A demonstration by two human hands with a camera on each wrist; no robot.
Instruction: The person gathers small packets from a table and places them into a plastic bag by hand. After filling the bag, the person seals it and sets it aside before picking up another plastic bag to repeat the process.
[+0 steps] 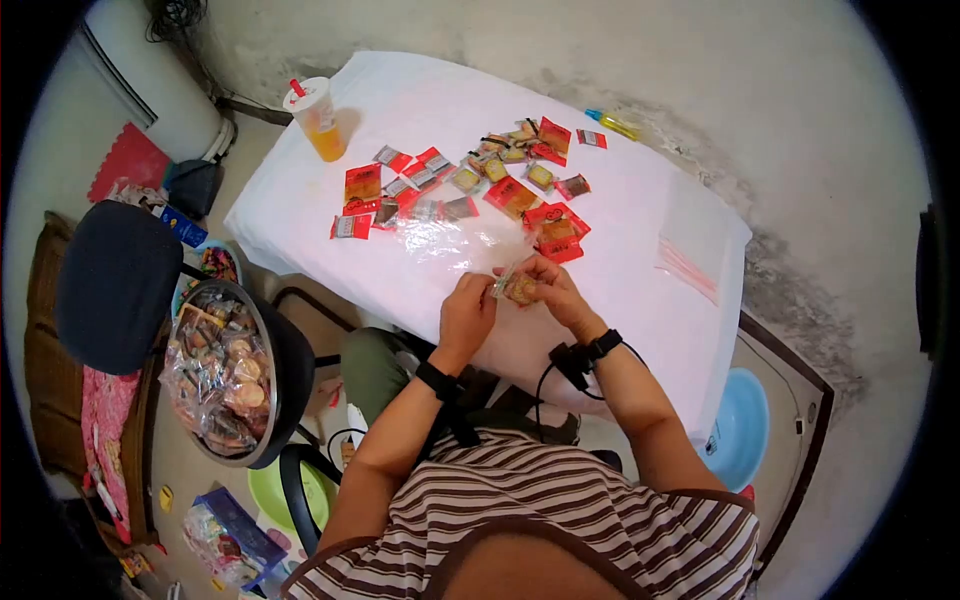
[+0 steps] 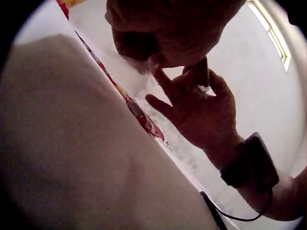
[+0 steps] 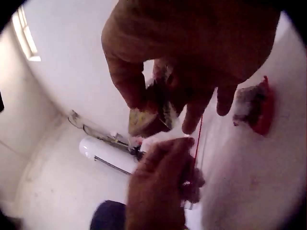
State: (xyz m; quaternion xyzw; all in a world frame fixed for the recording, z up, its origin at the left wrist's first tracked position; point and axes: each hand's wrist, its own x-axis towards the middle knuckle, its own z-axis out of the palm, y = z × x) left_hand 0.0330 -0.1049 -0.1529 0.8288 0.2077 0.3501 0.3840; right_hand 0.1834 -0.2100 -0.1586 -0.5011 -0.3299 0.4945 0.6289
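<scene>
Near the front edge of the table, my right hand (image 1: 562,297) grips a small pastry in a clear wrapper (image 1: 520,289). In the right wrist view the pastry (image 3: 143,120) shows a yellowish face between thumb and fingers. My left hand (image 1: 467,318) is close beside it with curled fingers, pinching thin clear plastic film (image 2: 139,64) that shows at its fingertips in the left wrist view. A large clear plastic bag (image 1: 450,245) lies on the table just beyond both hands. Several red snack packets (image 1: 553,228) and wrapped yellow pastries (image 1: 495,170) lie behind the bag.
A cup of orange drink (image 1: 325,135) stands at the table's back left. Pink-and-white strips (image 1: 688,268) lie at the right, and a yellow bottle (image 1: 615,124) at the back edge. Left of the table stands a large bowl (image 1: 268,330) of wrapped snacks; a blue basin (image 1: 742,425) is at right.
</scene>
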